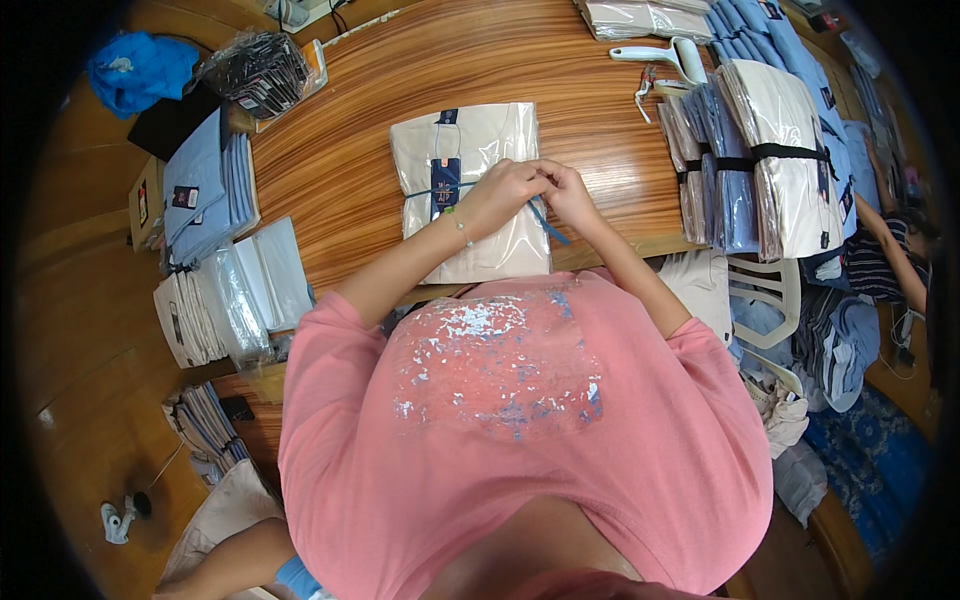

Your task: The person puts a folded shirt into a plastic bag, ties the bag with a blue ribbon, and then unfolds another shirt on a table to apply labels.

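Note:
A stack of beige folded garments in clear plastic bags (470,150) lies on the wooden table (340,150), with a dark blue tag on top. A thin blue string (548,222) runs across the stack. My left hand (500,195) and my right hand (567,192) meet over the stack's right side, both pinching the string. Its loose end trails down toward the table edge.
Bundles of blue and beige bagged garments bound with a black strap (770,165) stand at the right. A white tape dispenser (668,55) lies behind them. Light blue folded shirts (200,190) and white bagged ones (240,290) sit at the left. Another person (890,250) sits far right.

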A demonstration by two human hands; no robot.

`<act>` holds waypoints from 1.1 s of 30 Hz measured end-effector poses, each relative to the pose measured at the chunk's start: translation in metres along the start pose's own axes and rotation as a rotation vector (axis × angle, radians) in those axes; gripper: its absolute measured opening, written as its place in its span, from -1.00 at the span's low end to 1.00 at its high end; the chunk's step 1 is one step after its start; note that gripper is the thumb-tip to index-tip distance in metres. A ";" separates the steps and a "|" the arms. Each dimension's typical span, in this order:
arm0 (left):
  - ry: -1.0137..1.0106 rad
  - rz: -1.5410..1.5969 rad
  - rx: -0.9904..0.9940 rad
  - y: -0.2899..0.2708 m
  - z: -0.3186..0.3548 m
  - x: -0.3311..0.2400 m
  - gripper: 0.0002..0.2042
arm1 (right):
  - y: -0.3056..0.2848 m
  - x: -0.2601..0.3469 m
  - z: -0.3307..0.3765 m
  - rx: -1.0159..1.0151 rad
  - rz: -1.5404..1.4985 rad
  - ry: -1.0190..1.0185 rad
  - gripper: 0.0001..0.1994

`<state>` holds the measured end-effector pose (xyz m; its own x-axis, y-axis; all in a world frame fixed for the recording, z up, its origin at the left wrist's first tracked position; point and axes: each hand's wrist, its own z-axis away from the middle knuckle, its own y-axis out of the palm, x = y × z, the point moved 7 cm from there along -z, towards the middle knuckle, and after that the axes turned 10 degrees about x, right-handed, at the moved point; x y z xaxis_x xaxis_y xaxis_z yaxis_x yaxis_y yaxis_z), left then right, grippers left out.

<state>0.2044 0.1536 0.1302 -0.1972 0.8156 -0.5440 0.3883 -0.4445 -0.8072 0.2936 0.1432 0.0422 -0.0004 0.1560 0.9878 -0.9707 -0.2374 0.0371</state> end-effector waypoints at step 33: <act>-0.080 -0.123 -0.065 -0.006 0.004 0.020 -0.92 | -0.019 -0.001 -0.004 -0.106 -0.033 -0.011 -0.87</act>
<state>0.1943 0.1714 0.1233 -0.3165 0.8291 -0.4610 0.4143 -0.3163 -0.8534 0.3114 0.1516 0.0395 0.0339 0.1512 0.9879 -0.9901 -0.1295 0.0538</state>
